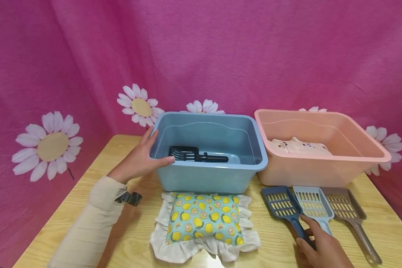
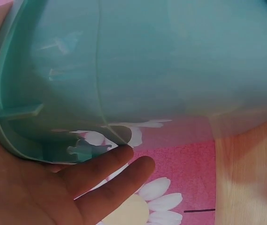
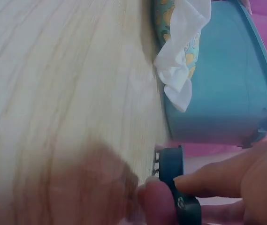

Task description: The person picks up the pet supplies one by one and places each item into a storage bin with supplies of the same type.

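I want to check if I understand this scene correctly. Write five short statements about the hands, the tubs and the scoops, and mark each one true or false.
1. The right hand holds the dark blue scoop. True.
2. A pale printed cloth item lies in the pink tub. True.
3. The left hand touches the pink tub. False: it touches the blue tub.
4. The black slotted tool lies in the pink tub. False: it lies in the blue tub.
5. The pale blue scoop lies between the dark blue scoop and the brown scoop. True.
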{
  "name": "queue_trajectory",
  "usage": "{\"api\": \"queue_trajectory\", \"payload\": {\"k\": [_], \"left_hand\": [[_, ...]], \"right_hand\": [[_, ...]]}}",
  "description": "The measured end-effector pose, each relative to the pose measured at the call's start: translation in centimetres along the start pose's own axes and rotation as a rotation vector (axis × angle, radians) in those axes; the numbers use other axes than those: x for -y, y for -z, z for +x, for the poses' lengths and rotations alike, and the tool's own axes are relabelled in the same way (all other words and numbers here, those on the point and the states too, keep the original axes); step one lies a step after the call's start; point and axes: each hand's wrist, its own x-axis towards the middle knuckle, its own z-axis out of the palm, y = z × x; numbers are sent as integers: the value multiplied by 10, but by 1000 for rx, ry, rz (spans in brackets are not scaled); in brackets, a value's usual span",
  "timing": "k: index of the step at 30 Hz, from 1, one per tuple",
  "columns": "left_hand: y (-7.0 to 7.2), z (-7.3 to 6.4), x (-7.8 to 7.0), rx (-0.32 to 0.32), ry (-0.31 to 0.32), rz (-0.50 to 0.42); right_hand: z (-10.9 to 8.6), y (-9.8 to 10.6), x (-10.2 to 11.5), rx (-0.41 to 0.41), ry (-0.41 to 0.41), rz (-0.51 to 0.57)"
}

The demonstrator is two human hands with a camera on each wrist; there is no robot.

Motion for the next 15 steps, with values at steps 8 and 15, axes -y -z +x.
{"api": "queue_trajectory", "payload": {"k": [8, 15], "left_hand": [[1, -1, 1, -4, 1, 8], [0, 0, 0, -4, -7, 1]], "right_hand": [[0, 2, 0, -49, 7, -40], [-5, 0, -2, -133, 37, -44]]}}
